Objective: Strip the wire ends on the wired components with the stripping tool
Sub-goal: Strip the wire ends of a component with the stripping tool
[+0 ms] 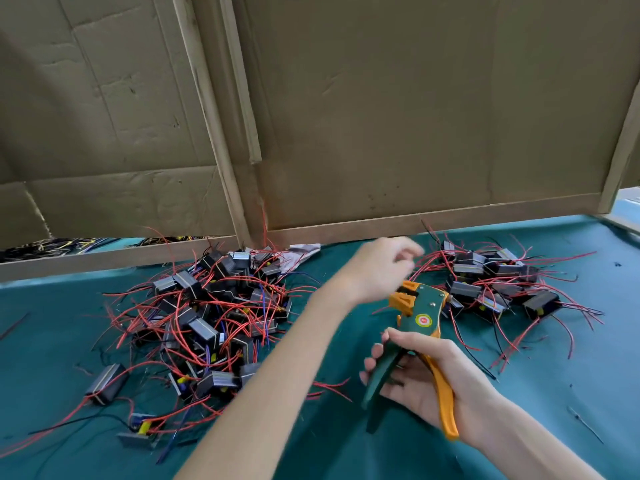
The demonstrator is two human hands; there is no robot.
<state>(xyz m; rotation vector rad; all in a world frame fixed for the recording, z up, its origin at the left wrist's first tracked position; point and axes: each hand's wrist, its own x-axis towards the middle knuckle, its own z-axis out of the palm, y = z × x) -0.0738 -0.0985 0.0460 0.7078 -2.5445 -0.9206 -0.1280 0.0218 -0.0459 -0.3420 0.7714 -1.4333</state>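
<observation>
- Teal cloth covers the tabletop (52, 341), which carries every item below.
- Left heap (207, 306), one of two, lies mid-tabletop toward the far edge. I count over twenty black wired units, but the tangle of red wire prevents an exact figure.
- Stray units (107, 382): two, toward the near-left corner.
- Left hand (384, 265) is blurred between the heaps with its fingers curled. I cannot tell whether it pinches a wire.
- Stripping tool (415, 320): one. The right hand (426, 379) grips its spread handles, and I see no wire in the head.
- Right heap (495, 285), toward the far-right corner, holds about ten units.
- Step, in my judgement: between units.
- Next move: fetch one unit, seat a wire end in the head, and squeeze.
</observation>
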